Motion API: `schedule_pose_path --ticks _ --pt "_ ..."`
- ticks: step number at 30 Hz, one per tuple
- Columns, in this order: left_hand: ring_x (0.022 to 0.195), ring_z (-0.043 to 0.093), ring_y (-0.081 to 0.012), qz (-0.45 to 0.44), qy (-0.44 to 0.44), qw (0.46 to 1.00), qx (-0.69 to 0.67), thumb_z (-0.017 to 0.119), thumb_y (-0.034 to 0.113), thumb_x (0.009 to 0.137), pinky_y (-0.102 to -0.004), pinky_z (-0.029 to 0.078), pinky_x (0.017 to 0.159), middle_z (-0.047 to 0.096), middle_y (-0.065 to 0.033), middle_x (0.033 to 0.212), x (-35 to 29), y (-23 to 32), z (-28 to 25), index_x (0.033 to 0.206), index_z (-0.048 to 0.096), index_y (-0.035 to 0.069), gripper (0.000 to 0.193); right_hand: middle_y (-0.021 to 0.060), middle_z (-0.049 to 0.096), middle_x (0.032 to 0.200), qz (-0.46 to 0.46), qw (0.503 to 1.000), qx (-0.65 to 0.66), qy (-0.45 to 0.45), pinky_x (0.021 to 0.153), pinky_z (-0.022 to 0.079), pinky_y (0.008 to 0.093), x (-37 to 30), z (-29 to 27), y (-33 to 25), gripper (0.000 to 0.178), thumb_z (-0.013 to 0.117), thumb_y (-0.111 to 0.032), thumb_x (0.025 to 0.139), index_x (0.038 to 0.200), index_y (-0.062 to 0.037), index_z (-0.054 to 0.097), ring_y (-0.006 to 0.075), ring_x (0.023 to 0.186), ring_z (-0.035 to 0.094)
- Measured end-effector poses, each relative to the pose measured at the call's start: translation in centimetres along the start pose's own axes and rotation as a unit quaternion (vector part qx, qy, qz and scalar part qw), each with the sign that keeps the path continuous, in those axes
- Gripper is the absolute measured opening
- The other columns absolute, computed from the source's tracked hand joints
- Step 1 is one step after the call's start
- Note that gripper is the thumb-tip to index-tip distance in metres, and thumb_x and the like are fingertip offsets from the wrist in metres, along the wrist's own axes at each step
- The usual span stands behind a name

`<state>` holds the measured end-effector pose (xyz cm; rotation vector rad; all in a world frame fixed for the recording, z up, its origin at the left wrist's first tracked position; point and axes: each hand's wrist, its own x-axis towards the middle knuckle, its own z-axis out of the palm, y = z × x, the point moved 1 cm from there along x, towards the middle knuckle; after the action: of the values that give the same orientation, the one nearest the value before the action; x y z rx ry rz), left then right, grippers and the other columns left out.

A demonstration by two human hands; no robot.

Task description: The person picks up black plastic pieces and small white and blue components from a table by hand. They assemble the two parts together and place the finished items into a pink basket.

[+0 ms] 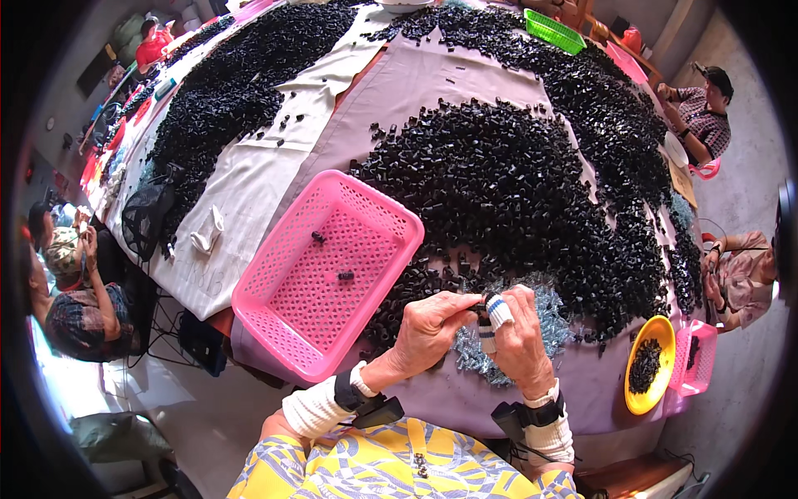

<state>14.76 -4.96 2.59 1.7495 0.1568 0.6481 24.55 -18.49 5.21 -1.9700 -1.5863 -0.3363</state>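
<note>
My left hand [428, 333] is closed, its thumb and forefinger pinching a small black plastic part [480, 305]. Right beside it, my right hand [522, 345] is closed on the same part from the other side. A white finger sleeve with dark stripes [499, 311] covers one of its fingers. Beneath both hands lies a heap of thin, clear bluish pieces [544, 316]; their exact kind is too small to make out. Just beyond spreads a large pile of small black parts [499, 175]. To the left, a pink perforated basket [312, 287] holds two black parts.
At right, a yellow bowl [638, 404] with black parts stands by a smaller pink basket [702, 358]. A green basket [555, 32] sits at the far side. White cloth [208, 231] lies left. People sit around the table, at right [706, 121] and left [87, 299].
</note>
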Motion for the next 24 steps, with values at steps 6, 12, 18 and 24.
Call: schedule_pose_path --ticks 6,12,18,24 --pt "0.079 0.068 -0.0183 -0.002 0.003 1.000 0.011 0.070 -0.007 0.077 -0.0262 0.054 0.070 0.071 -0.0136 0.093 -0.1 0.0 0.0 0.108 0.069 0.001 0.031 0.0170 0.053 0.087 -0.006 1.000 0.001 -0.008 0.084 0.044 0.0481 0.3 0.0 -0.2 0.037 0.063 0.002 0.058 0.094 0.0076 0.055 0.0334 0.084 0.054" --pt "0.081 0.069 -0.0183 -0.010 0.010 1.000 0.007 0.069 -0.007 0.078 -0.0269 0.054 0.072 0.071 -0.0135 0.094 -0.1 -0.2 0.1 0.108 0.069 0.000 0.031 0.0170 0.053 0.088 -0.008 1.000 -0.003 -0.011 0.084 0.044 0.0472 0.3 0.3 0.1 0.036 0.063 0.002 0.059 0.094 0.0069 0.054 0.0338 0.084 0.054" --pt "0.082 0.069 -0.0184 0.011 0.013 1.000 0.019 0.069 -0.007 0.078 -0.0265 0.054 0.073 0.071 -0.0144 0.095 -0.1 -0.9 0.3 0.108 0.069 0.000 0.031 0.0164 0.054 0.085 -0.008 0.998 0.001 -0.057 0.083 0.044 0.0457 1.1 -0.3 0.2 0.031 0.061 0.003 0.062 0.092 0.0062 0.054 0.0337 0.082 0.054" --pt "0.085 0.063 -0.0083 -0.220 -0.010 0.963 -0.157 0.065 0.002 0.088 -0.0232 0.052 0.076 0.070 -0.0050 0.097 -0.6 -1.3 1.2 0.108 0.068 -0.003 0.022 0.0169 0.057 0.086 0.054 0.993 -0.026 -0.104 0.089 0.041 0.0461 1.0 -0.4 -0.2 0.031 0.061 -0.002 0.062 0.092 0.0064 0.057 0.0338 0.087 0.056"
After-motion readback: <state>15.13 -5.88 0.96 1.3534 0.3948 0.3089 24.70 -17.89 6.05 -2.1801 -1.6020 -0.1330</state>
